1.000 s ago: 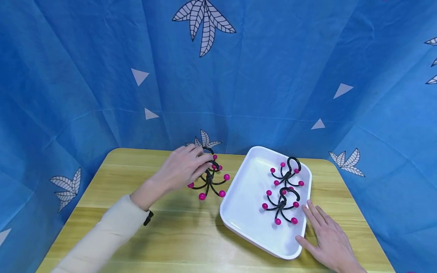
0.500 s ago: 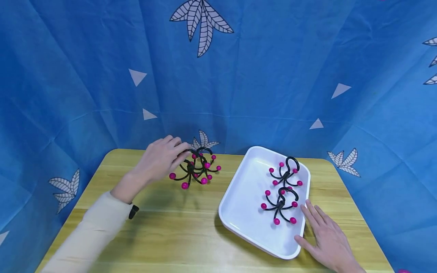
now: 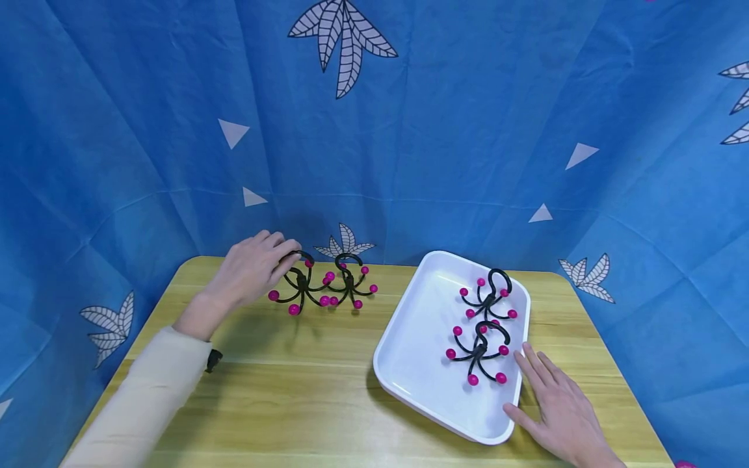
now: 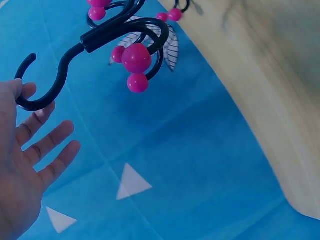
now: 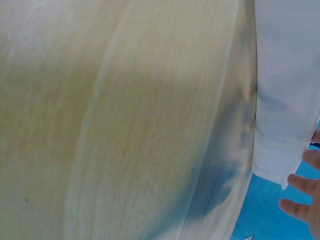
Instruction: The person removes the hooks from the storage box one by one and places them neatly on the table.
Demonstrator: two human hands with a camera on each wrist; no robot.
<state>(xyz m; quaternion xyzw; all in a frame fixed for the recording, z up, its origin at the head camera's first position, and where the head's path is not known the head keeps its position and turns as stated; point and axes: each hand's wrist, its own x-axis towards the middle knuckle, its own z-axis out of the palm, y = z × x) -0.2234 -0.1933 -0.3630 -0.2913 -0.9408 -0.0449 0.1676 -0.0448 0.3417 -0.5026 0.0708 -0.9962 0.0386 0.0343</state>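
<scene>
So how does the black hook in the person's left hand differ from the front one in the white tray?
The held hook is pinched by its curved end in the left hand; the front tray hook is held by no hand. The held hook is over the wooden table; the front tray hook sits in the white tray. Both are black, with a curved top and arms tipped with pink balls.

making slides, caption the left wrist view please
The left hand holds a black curved hook with round pink balls, blue leaf-printed cloth behind.
</scene>
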